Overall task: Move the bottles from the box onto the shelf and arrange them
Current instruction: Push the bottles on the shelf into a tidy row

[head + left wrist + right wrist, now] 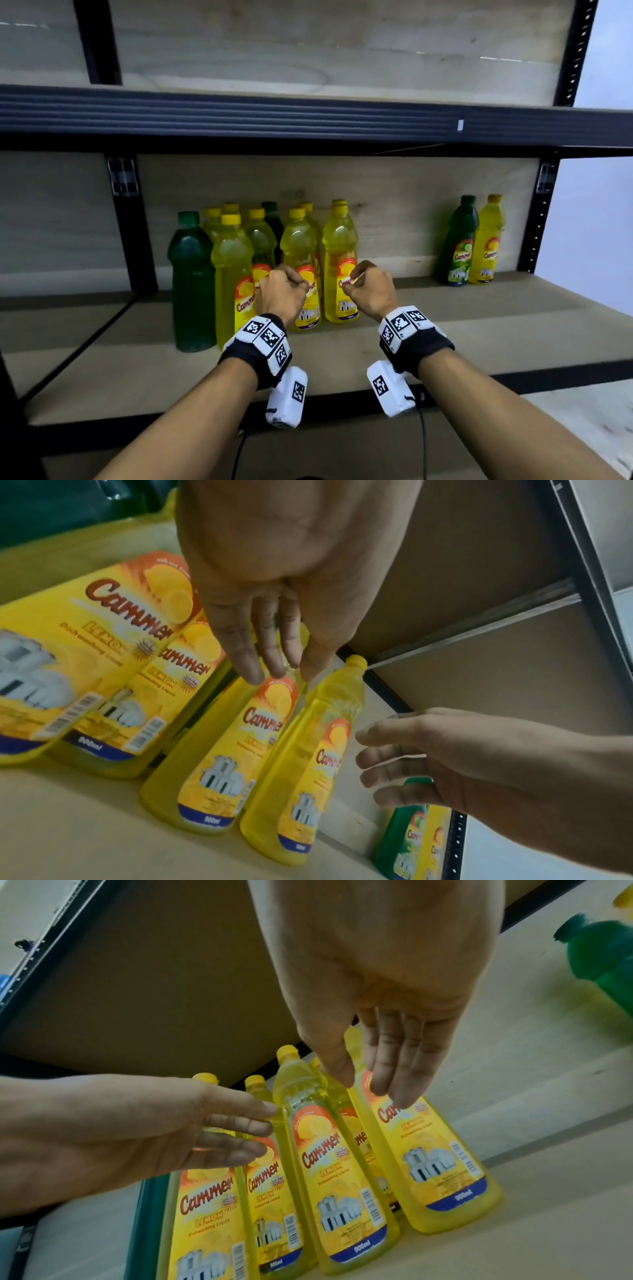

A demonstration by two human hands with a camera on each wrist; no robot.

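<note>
Both forearms low in frame; left hand (281, 293) and right hand (371, 291) hover centre, each grip relaxed and released, grasping nothing. Just beyond, clustered yellow bottles (301, 270) upright on shelf (479, 342), dark green bottle (191, 284) at left; separate pair (474, 241) far right. Box out of view. Likely risk: brushing a tall, tightly packed bottle, toppling neighbours domino-fashion.
</note>
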